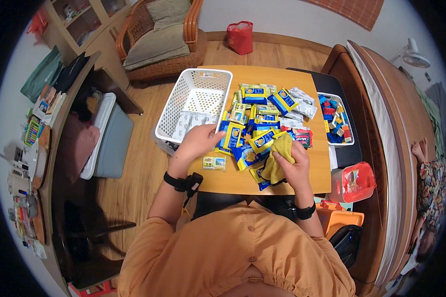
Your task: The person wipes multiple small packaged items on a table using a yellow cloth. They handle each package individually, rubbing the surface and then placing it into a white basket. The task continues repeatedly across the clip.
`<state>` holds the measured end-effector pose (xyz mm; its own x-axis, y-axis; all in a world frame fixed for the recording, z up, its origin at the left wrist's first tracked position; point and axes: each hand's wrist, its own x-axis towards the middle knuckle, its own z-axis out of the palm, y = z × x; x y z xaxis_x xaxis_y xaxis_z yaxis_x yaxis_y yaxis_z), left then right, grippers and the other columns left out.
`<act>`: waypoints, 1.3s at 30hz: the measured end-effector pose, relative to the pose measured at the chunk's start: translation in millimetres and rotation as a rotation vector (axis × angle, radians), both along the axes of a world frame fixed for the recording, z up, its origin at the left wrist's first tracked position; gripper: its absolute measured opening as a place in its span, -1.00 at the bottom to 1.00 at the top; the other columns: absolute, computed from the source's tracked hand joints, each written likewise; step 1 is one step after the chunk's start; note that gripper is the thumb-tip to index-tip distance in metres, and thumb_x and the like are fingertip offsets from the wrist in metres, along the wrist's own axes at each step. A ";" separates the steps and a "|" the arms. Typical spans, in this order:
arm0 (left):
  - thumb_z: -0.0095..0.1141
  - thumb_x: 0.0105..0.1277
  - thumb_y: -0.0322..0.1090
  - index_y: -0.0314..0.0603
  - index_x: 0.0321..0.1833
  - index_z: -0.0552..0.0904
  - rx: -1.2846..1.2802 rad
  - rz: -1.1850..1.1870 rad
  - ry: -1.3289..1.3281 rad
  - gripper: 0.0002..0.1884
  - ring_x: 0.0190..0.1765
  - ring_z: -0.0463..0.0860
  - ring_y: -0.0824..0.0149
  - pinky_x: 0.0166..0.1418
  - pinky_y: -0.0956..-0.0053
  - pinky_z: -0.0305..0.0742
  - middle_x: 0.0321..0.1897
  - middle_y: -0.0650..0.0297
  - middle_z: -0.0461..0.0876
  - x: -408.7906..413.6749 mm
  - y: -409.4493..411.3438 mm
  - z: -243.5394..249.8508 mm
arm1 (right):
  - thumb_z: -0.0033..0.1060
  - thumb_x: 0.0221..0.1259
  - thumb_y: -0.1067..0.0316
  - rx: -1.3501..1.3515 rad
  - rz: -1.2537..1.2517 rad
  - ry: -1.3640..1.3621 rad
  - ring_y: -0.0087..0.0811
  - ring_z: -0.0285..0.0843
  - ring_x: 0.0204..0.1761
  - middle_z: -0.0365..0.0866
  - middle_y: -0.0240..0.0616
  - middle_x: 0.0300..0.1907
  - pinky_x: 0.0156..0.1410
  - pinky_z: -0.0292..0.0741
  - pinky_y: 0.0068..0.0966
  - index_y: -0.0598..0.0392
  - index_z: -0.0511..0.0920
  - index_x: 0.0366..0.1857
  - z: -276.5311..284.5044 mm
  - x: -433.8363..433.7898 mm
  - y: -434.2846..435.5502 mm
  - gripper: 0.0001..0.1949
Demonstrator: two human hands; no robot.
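My right hand [297, 165] grips a yellow cloth [278, 157] above the near right part of the wooden table [316, 174]. My left hand [200, 141] is over the near right corner of a white perforated plastic basket [167, 107], its fingers beside the pile; whether it touches the rim I cannot tell. Inside the basket lie silvery-white packets [189, 120]. Many blue and yellow snack packets [232, 135] are heaped between my hands, with silvery packets [304, 107] at the far right and a red packet [304, 138] near the cloth. One pale packet [213, 163] lies apart at the near left.
Right of the table stand a white tray of toy blocks [336, 122] and a plastic bin with a red liner [356, 182]. A grey storage box [115, 137] is at the left. Beyond are a wicker armchair [156, 44] and red bag [240, 38]. A person [431, 189] lies at the far right.
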<state>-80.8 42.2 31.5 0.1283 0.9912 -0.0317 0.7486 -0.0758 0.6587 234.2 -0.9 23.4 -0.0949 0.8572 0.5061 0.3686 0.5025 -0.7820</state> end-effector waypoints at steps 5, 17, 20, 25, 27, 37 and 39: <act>0.20 0.47 -0.13 -0.26 0.11 0.73 0.040 -0.001 0.077 -0.65 -0.27 0.73 0.03 -0.14 0.23 0.58 -0.27 -0.02 0.77 8.8 -3.5 -14.2 | 0.55 0.14 0.52 0.012 -0.058 0.062 -0.23 0.66 -0.15 0.67 -0.17 -0.20 -0.01 0.57 -0.37 0.24 0.76 -0.16 0.0 18.4 -2.9 -0.80; 0.31 0.42 -0.15 -0.34 0.30 0.64 0.320 -0.028 0.030 -0.50 0.33 0.61 -0.13 0.43 0.14 0.49 0.27 -0.12 0.66 86.2 14.5 21.3 | 0.48 0.22 0.55 -0.029 -0.158 0.304 -0.35 0.68 -0.12 0.69 -0.23 -0.17 0.00 0.56 -0.46 0.26 0.75 -0.13 -9.4 76.7 -0.6 -0.83; 0.35 0.37 -0.11 -0.28 0.35 0.63 0.412 -0.224 0.141 -0.44 0.42 0.53 -0.10 0.51 0.11 0.42 0.34 -0.08 0.62 146.9 44.8 21.2 | 0.47 0.24 0.54 -0.072 -0.191 0.393 -0.38 0.68 -0.11 0.69 -0.24 -0.17 0.00 0.56 -0.47 0.26 0.75 -0.12 -21.8 88.9 0.4 -0.83; 0.39 0.28 -0.09 -0.09 0.49 0.51 0.380 -0.334 0.432 -0.30 0.60 0.29 -0.17 0.67 -0.09 0.10 0.54 0.04 0.44 233.2 110.3 -7.6 | 0.47 0.24 0.54 -0.076 -0.211 0.450 -0.38 0.68 -0.11 0.68 -0.23 -0.15 0.02 0.57 -0.47 0.27 0.74 -0.11 -31.7 103.8 -5.1 -0.83; 0.41 0.27 -0.10 -0.06 0.52 0.48 0.420 -0.330 0.527 -0.26 0.63 0.25 -0.14 0.67 -0.16 0.07 0.54 0.08 0.44 252.9 134.9 -17.7 | 0.48 0.24 0.54 -0.072 -0.227 0.469 -0.37 0.68 -0.10 0.68 -0.23 -0.15 0.02 0.57 -0.47 0.27 0.74 -0.11 -37.0 108.5 -5.9 -0.82; 0.45 0.23 -0.19 -0.08 0.50 0.51 0.356 -0.273 0.635 -0.27 0.60 0.33 -0.01 0.67 -0.22 0.00 0.38 0.12 0.61 277.8 185.3 -49.2 | 0.47 0.25 0.54 -0.113 -0.226 0.549 -0.39 0.68 -0.12 0.68 -0.25 -0.17 0.01 0.57 -0.48 0.26 0.75 -0.12 -42.5 127.9 -1.6 -0.83; 0.45 0.21 -0.19 -0.11 0.46 0.54 0.414 -0.305 0.574 -0.29 0.56 0.39 0.02 0.66 -0.23 0.00 0.32 0.09 0.65 274.5 185.4 -47.5 | 0.47 0.25 0.53 -0.119 -0.217 0.550 -0.39 0.68 -0.12 0.68 -0.25 -0.17 0.01 0.57 -0.49 0.26 0.75 -0.12 -43.0 129.6 1.4 -0.83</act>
<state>193.7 227.6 -15.9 0.4728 0.8604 0.1901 0.8710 -0.4890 0.0468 363.8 0.6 -19.6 0.3367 0.8816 0.3307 -0.0213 0.3582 -0.9334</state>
